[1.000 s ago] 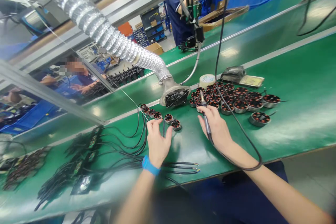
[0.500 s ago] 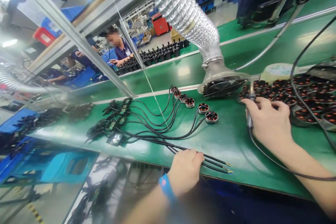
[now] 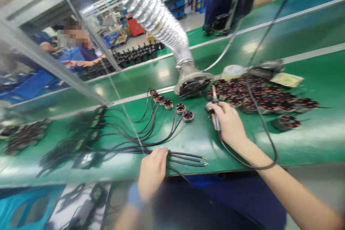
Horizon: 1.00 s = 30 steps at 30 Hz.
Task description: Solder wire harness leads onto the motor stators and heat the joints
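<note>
My left hand [image 3: 153, 167] is closed around several black cables [image 3: 185, 153] near the bench's front edge. Their stripped ends, with small coloured wires, stick out to the right of the fingers. In my right hand [image 3: 229, 124] a soldering iron [image 3: 217, 124] points away from me, its cord looping under the wrist. A small silver-sided motor [image 3: 208, 107] is at the fingertips of this hand; whether they grip it or only touch it is unclear. Between the hands, wired motors [image 3: 188, 116] with copper windings lie on the green bench, cables running left to blurred circuit boards [image 3: 94, 134].
A fume extractor hood [image 3: 192, 82] on a silver duct stands behind the motors. Many loose motors [image 3: 264, 97] are clustered right, beside a tape roll [image 3: 232, 72]. A dark cord [image 3: 258, 106] hangs across the right side. A co-worker [image 3: 86, 48] sits across the bench.
The view has swung to the right, so things appear further left. My right hand, still with the soldering iron, now has a motor at its fingertips. My left hand keeps the cables.
</note>
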Available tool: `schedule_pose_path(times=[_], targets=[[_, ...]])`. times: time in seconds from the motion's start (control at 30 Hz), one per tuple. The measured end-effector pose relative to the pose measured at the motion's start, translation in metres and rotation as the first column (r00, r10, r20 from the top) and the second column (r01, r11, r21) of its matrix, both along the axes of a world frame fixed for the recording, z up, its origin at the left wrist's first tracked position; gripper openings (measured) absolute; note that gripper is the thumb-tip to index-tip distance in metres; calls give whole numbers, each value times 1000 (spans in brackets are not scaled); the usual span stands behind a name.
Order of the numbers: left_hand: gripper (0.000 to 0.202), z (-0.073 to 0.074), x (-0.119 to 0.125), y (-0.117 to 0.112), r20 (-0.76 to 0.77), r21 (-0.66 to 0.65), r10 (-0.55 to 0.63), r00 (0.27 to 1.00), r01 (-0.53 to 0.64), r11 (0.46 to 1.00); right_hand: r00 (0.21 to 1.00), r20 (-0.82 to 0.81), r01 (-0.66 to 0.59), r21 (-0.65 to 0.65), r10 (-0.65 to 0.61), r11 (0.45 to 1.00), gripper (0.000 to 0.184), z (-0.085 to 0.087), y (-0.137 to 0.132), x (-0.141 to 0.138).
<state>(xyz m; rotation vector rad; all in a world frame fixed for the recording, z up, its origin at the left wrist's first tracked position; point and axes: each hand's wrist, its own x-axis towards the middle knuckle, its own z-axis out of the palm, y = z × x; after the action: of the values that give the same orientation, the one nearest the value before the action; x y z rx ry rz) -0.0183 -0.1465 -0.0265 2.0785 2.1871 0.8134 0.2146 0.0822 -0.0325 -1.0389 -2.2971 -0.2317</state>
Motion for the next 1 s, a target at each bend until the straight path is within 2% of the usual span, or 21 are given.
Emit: schedule_pose_path(times=[0.13, 0.2, 0.33, 0.53, 0.63, 0.8, 0.9, 1.0], targets=[[23, -4, -2, -3, 189, 27, -14, 982, 9, 1000, 999, -19, 43, -66, -45, 997, 47, 7, 4, 8], [23, -3, 1, -1, 221, 34, -34, 975, 27, 999, 999, -19, 45, -71, -47, 996, 46, 11, 7, 11], [22, 4, 12, 7, 236, 41, -73, 969, 66, 997, 999, 29, -44, -73, 46, 996, 45, 14, 18, 11], [22, 12, 27, 21, 268, 45, -142, 953, 135, 990, 995, 57, -81, 6, 80, 997, 38, 1, 33, 14], [23, 18, 35, 32, 273, 44, -180, 945, 175, 984, 998, -23, -49, 31, 50, 998, 35, -8, 34, 17], [23, 25, 56, 61, 223, 32, -246, 943, 246, 969, 975, -215, 53, -13, -54, 999, 36, -4, 7, 11], [20, 20, 69, 81, 161, 8, -244, 956, 246, 969, 948, -305, 80, -61, -95, 995, 37, 4, -21, 1], [16, 13, 78, 100, 74, 3, -192, 979, 192, 981, 896, -433, 80, -57, -97, 995, 36, 6, -44, -2]])
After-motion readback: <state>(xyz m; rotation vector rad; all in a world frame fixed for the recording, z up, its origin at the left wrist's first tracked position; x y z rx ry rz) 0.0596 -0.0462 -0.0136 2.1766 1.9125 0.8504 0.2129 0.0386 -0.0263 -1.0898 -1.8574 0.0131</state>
